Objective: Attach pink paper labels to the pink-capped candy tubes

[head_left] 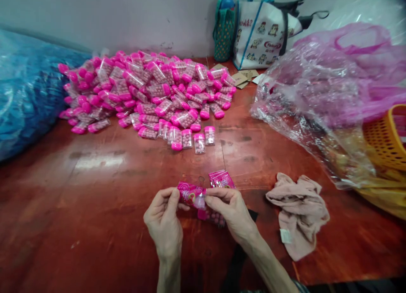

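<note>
Clearly most of the work lies beyond the fingers: the big heap of clear plastic candy tubes with pink caps [149, 89] sits far across the red-brown wooden table [95, 191], too many and too overlapped to count, certainly many dozens. They look filled and capped but unwrapped, so by my reading a great deal is left. Whether finished pieces are stored anywhere I cannot tell.

To the right of the fingers and further back spreads one crumpled clear plastic bag with pink contents [320, 94], and beside it one orange perforated basket [385, 136]. Far left lies one blue plastic sack [28, 94]. Against the wall stand two tote bags, a white printed one [264, 30] and a green woven one [223, 30].

Just right of the fingers rests one pinkish crumpled cloth [298, 208].

Between the heap and the fingers, four candy tubes stand upright in a short row [192, 138].

Just beyond the right fingertips lies one glossy pink printed wrapper [222, 179], flat on the table.

Smallest, one pink printed sleeve [190, 195] is pinched between both hands: the left hand [163, 223] nips its left end with thumb and forefinger closed, the right hand [230, 210] clamps its right end, with a candy tube [213, 216] partly hidden beneath those fingers. One piece appears mid-wrapping.
</note>
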The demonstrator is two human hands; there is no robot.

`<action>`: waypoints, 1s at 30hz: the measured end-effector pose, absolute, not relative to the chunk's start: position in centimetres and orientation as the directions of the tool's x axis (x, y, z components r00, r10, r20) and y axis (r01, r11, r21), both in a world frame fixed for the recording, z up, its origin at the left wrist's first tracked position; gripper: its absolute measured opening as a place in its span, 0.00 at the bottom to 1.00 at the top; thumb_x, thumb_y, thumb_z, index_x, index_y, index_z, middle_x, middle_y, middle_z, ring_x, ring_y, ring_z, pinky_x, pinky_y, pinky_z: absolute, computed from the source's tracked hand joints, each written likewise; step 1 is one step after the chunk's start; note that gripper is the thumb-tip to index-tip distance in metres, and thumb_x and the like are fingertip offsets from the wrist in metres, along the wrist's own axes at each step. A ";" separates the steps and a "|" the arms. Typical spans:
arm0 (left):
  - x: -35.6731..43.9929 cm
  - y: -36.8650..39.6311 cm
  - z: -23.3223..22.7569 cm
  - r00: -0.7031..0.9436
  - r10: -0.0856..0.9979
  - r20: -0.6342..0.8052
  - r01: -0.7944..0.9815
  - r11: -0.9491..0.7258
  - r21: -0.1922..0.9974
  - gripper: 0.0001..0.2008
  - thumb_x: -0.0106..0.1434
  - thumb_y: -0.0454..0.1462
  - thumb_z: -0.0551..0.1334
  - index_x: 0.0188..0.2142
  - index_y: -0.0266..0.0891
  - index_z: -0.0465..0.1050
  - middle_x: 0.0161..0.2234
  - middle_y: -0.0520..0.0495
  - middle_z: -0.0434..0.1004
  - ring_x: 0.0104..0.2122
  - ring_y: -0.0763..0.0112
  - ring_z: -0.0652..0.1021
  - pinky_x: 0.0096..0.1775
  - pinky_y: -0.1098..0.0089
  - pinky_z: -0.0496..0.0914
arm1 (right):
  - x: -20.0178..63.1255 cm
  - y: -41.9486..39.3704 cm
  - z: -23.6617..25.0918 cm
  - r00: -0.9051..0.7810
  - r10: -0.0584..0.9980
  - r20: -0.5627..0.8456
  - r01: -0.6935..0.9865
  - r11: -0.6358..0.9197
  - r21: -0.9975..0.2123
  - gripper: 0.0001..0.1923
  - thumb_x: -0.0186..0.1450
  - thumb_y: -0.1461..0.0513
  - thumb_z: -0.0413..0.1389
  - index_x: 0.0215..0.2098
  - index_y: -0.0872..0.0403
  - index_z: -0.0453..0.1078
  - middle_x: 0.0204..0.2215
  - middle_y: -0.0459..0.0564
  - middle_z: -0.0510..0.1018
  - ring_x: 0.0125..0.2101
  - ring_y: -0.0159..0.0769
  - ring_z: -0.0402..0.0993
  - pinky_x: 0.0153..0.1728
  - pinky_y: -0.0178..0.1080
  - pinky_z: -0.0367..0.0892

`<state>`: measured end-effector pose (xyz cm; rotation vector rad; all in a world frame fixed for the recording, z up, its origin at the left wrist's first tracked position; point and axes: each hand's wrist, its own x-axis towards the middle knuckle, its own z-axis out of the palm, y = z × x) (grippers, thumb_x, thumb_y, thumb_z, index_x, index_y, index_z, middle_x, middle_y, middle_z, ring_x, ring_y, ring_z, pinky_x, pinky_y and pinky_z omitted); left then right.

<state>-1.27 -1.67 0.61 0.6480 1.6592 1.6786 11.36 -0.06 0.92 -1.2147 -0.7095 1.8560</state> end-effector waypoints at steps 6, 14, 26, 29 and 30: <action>-1.2 -1.7 0.8 -0.626 0.741 -0.242 -0.325 0.034 0.945 0.04 0.49 0.33 0.66 0.24 0.35 0.73 0.22 0.55 0.71 0.18 0.79 0.70 0.18 0.78 0.67 | 10.7 -0.1 1.0 -0.131 0.865 -0.485 -0.238 -0.502 -0.831 0.09 0.52 0.60 0.59 0.28 0.58 0.74 0.14 0.42 0.71 0.12 0.24 0.61 0.14 0.29 0.57; -0.9 -2.1 0.6 -0.603 0.790 -0.108 -0.149 0.022 0.989 0.02 0.51 0.31 0.65 0.26 0.37 0.74 0.24 0.55 0.73 0.19 0.79 0.72 0.21 0.78 0.69 | 11.1 -0.4 0.3 0.094 0.978 0.188 0.285 0.155 -0.946 0.07 0.59 0.68 0.53 0.34 0.55 0.72 0.26 0.48 0.76 0.27 0.33 0.71 0.29 0.34 0.66; -3.0 -1.6 1.4 -0.281 0.843 -0.458 -0.470 0.295 0.832 0.06 0.49 0.37 0.67 0.27 0.36 0.75 0.21 0.51 0.75 0.20 0.76 0.73 0.24 0.76 0.70 | 11.7 0.3 0.5 -0.082 0.962 0.262 0.336 0.274 -0.901 0.08 0.61 0.70 0.51 0.33 0.58 0.73 0.27 0.51 0.74 0.29 0.34 0.70 0.31 0.35 0.65; -3.4 -1.6 1.2 -0.287 0.835 -0.469 -0.449 0.315 0.836 0.08 0.47 0.34 0.68 0.30 0.35 0.76 0.23 0.49 0.77 0.21 0.76 0.74 0.25 0.77 0.71 | 11.8 0.2 0.5 -0.070 0.967 0.244 0.321 0.254 -0.913 0.08 0.60 0.70 0.52 0.35 0.58 0.73 0.28 0.51 0.76 0.30 0.34 0.72 0.33 0.35 0.66; -3.5 -1.7 1.2 -0.291 0.836 -0.466 -0.439 0.316 0.841 0.10 0.46 0.33 0.68 0.31 0.34 0.76 0.24 0.48 0.78 0.22 0.76 0.75 0.26 0.78 0.71 | 11.8 0.2 0.5 -0.065 0.973 0.222 0.309 0.232 -0.922 0.08 0.59 0.70 0.53 0.35 0.57 0.73 0.28 0.50 0.76 0.30 0.34 0.72 0.33 0.35 0.67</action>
